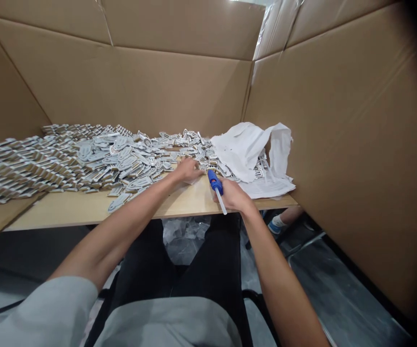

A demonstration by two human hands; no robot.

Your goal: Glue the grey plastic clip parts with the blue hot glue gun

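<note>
Near the counter's (85, 208) front edge, the right hand (232, 195) is closed around a blue-and-white tool (216, 188). The left hand (188, 169) rests, fingers spread, on small grey-white pieces (96, 159) heaped toward the back-left.

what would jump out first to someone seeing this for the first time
A broad heap of small grey-white flat pieces covers the wooden table, walled in by cardboard sheets. The right hand grips a blue tool, the left hand touches pieces at the heap's edge, and crumpled white paper lies at right.
</note>
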